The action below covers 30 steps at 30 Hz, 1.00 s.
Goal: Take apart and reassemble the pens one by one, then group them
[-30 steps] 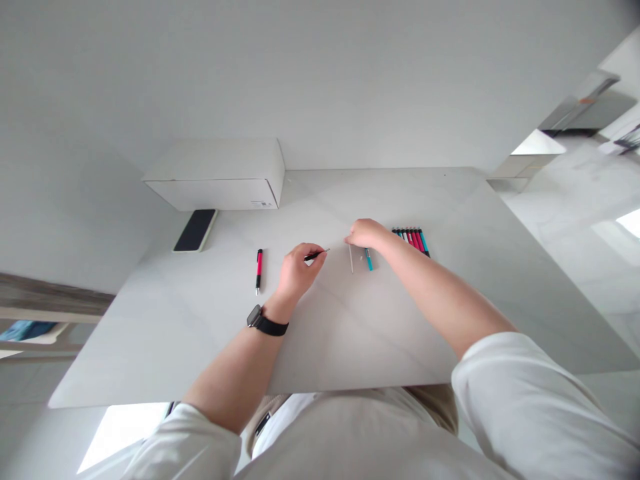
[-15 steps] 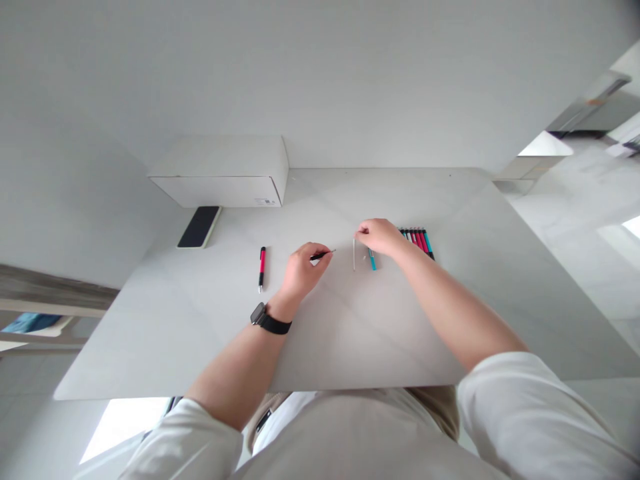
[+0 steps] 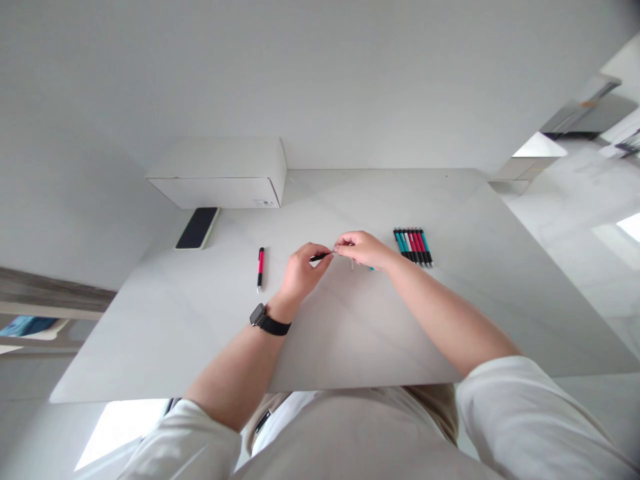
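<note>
My left hand [image 3: 301,268] is closed on a slim black pen part [image 3: 319,257], held level above the table with its thin end pointing right. The fingertips of my right hand [image 3: 367,249] meet that end in a pinch, hiding the tip. Below the right hand, a thin pale rod, possibly a refill [image 3: 352,265], shows only in part. Beside it a bit of a teal pen barrel [image 3: 371,269] peeks out. Left of my hands lies a pink-and-black pen [image 3: 261,269]. Several teal, white and pink pens [image 3: 414,248] lie side by side at the right.
A white box [image 3: 215,191] stands against the wall at the back left of the white table [image 3: 350,347]. In front of it lies a phone [image 3: 198,228]. A black watch [image 3: 270,321] is on my left wrist.
My right hand has moved left and slightly down, from the pale rod to the end of the black pen part. My left hand has stayed in place, holding that part.
</note>
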Each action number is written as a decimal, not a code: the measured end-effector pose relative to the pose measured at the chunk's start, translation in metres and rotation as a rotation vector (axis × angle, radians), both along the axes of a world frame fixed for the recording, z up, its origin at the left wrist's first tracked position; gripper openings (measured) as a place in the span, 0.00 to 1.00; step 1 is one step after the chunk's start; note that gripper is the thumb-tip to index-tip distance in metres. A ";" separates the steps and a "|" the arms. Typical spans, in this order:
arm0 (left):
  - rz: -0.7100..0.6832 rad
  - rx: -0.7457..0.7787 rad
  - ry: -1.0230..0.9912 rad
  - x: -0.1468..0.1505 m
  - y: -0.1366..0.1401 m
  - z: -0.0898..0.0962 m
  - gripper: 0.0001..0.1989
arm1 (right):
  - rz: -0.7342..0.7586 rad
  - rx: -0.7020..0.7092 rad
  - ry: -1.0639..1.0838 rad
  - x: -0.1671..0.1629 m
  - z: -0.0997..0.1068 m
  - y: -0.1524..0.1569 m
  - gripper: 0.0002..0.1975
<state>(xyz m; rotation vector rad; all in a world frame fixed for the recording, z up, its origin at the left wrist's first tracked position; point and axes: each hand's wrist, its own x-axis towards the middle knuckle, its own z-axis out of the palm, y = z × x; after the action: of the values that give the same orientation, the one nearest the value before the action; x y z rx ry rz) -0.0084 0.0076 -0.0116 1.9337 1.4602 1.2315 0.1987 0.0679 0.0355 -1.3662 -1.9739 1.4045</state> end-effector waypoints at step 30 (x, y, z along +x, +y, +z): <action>0.042 -0.064 0.034 -0.008 0.009 -0.011 0.06 | 0.095 0.247 -0.580 -0.011 0.012 0.047 0.07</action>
<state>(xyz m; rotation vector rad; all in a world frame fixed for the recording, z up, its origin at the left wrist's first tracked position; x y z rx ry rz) -0.0161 0.0163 -0.0225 1.9000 1.5456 1.1602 0.1878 0.1145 0.0475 -1.7083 -2.4939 0.8057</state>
